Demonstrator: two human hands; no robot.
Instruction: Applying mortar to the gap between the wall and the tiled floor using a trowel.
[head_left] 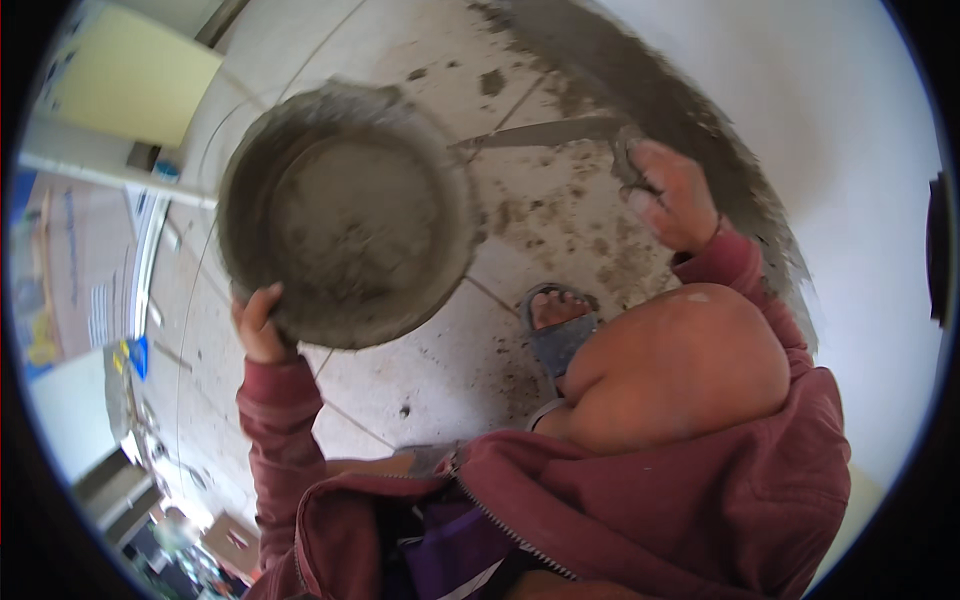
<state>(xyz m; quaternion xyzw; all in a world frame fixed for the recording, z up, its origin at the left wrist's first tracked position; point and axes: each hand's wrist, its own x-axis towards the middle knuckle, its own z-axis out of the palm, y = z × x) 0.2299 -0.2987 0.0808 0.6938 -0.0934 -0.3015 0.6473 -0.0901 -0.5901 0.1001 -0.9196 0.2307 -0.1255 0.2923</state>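
A round, mortar-caked basin [458, 225] stands on the tiles to the left, with wet grey mortar [355, 205] lying in its bottom. My left hand [262, 328] grips its near left rim, fingers curled over the edge. On the right, my right hand [678, 195] is closed round the handle of a trowel [550, 133]. The narrow, grey-smeared blade points left, its tip just short of the basin's right side. The blade is above the floor or close to it; I cannot tell which.
A band of wet mortar [640, 80] runs along the foot of the white wall [850, 120] at right. Mortar splashes dot the floor tiles [350, 395]. My sandalled foot [560, 330] is between basin and wall. Boards, boxes and a blue item [138, 357] are at left.
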